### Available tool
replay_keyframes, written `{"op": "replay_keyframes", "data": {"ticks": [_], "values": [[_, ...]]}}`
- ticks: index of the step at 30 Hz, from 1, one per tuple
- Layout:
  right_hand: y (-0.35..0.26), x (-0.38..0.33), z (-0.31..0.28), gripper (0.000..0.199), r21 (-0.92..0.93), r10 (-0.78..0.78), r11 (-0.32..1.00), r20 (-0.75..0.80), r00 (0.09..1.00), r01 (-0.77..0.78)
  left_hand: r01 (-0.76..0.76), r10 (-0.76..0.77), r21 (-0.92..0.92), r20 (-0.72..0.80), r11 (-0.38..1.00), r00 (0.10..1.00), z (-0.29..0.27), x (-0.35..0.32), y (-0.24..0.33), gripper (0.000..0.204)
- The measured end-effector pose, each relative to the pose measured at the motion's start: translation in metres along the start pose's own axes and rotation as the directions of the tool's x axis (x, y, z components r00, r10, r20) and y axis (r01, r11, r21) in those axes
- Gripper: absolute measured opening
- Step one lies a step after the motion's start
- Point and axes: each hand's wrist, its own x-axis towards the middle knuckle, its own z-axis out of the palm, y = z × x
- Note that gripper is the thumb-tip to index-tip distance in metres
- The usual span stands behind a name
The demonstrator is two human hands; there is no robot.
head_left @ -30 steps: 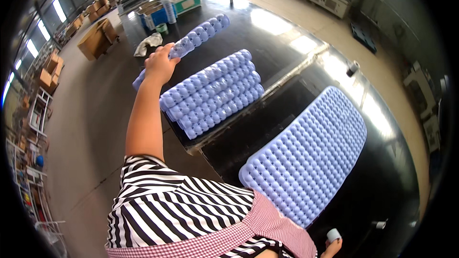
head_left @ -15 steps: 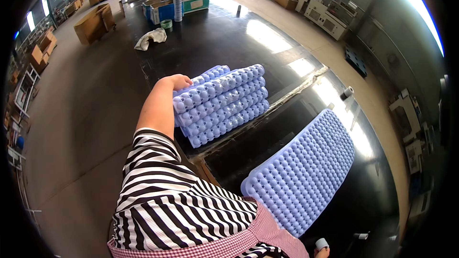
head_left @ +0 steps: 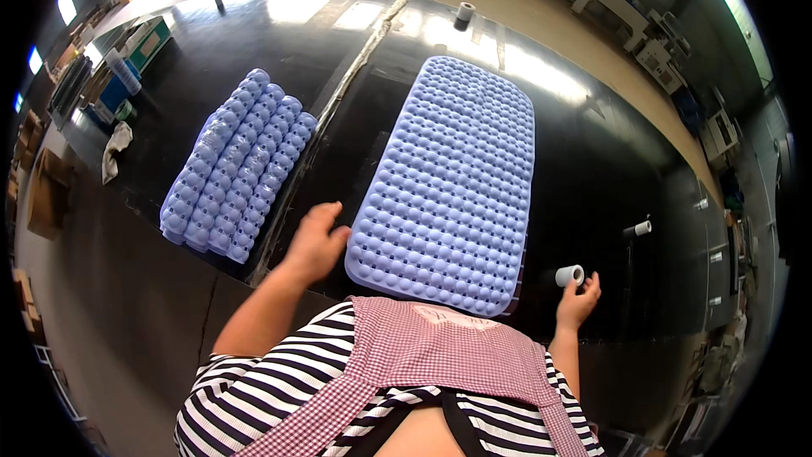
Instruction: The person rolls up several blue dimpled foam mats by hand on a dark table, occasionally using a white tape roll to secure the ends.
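Note:
A light blue mat [head_left: 444, 178], covered in rows of round bumps, lies flat on the black table in front of me. My left hand [head_left: 317, 245] is open just left of the mat's near left edge, thumb pointing toward it. Past that hand, several rolled or folded mats of the same blue [head_left: 237, 165] sit together in a stack. My right hand [head_left: 578, 305] has its fingers apart at a small grey-white roll [head_left: 568, 276] beyond the mat's near right corner. Its thumb overlaps the roll's lower edge; whether it touches cannot be made out.
More small rolls stand on the table [head_left: 609, 161], one at the far edge [head_left: 464, 13] and one to the right [head_left: 643, 228]. A pale ridge [head_left: 359, 59] crosses the tabletop between stack and mat. At the left lie a crumpled cloth [head_left: 117, 151] and open boxes [head_left: 150, 41].
My left hand has left the stacked mats and come right, beside the flat mat. The view has swung right, bringing the flat mat to the middle. My right hand now shows more fully by the roll.

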Motion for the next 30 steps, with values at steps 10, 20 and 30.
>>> {"op": "replay_keyframes", "data": {"ticks": [10, 20, 30], "values": [[-0.094, -0.105, 0.030, 0.086, 0.161, -0.032, 0.984, 0.552, 0.834, -0.069, -0.034, 0.003, 0.306, 0.100, 0.952, 0.995, 0.070, -0.015, 0.008, 0.082], [-0.117, -0.092, 0.015, 0.056, 0.319, -0.186, 0.945, 0.359, 0.915, 0.067, -0.043, 0.062, -0.193, 0.093, 0.980, 0.994, 0.045, -0.001, 0.044, 0.054], [-0.115, -0.050, 0.004, 0.041, 0.436, 0.166, 0.290, 0.854, 0.494, -0.852, 0.641, -0.112, -0.741, 0.633, 0.198, 0.766, 0.031, 0.017, 0.044, 0.044]]}}
